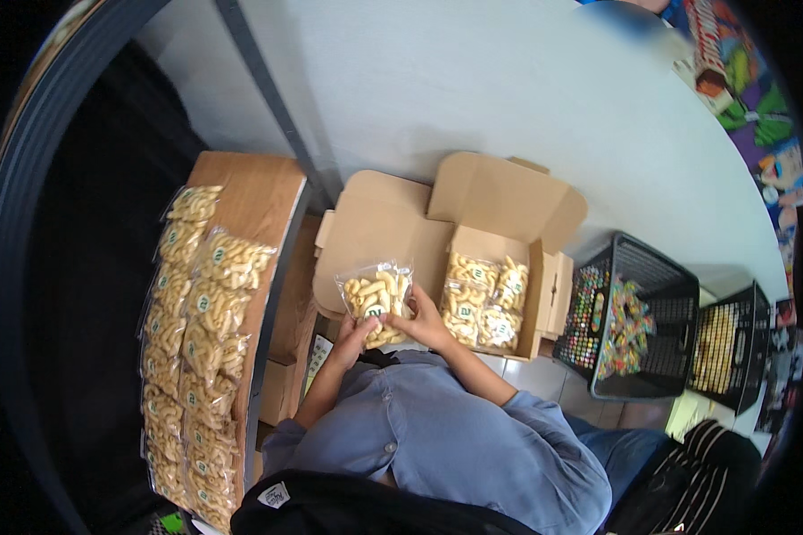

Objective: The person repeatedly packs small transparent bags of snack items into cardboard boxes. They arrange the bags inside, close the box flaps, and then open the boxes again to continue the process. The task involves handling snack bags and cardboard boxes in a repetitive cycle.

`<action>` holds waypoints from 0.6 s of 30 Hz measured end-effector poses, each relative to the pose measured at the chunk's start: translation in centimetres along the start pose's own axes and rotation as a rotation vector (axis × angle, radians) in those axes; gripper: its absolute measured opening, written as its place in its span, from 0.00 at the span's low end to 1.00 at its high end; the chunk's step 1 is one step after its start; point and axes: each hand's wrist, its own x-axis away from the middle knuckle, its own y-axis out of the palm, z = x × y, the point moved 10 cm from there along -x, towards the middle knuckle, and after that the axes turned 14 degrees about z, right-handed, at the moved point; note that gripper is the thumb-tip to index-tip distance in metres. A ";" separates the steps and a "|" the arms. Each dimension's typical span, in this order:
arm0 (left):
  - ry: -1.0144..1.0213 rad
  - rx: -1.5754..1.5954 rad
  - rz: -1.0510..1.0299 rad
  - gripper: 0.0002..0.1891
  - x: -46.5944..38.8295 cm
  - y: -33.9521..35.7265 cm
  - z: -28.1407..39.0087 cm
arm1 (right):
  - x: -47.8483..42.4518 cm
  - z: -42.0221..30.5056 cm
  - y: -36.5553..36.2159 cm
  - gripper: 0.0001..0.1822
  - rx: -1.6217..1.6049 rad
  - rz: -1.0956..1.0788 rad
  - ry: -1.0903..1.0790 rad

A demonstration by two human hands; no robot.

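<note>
Both of my hands grip one clear plastic bag of pale, curved puffed snacks in front of my body. My left hand holds its lower left corner, and my right hand has the lower right side. A round sticker with a green mark shows on the bag near my thumbs. Behind the bag lies the opened flap of a brown cardboard box. Just right of my right hand, an open cardboard box contains several similar snack bags laid flat side by side.
Two rows of snack bags cover much of a wooden shelf top on the left. A black plastic basket with colourful wrapped items stands at right, beside another black basket. A white wall rises behind the boxes.
</note>
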 end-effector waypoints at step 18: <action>0.124 -0.659 -0.310 0.38 2.0 9.2 -3.4 | 4.3 -3.6 -10.8 0.24 0.455 0.091 -0.084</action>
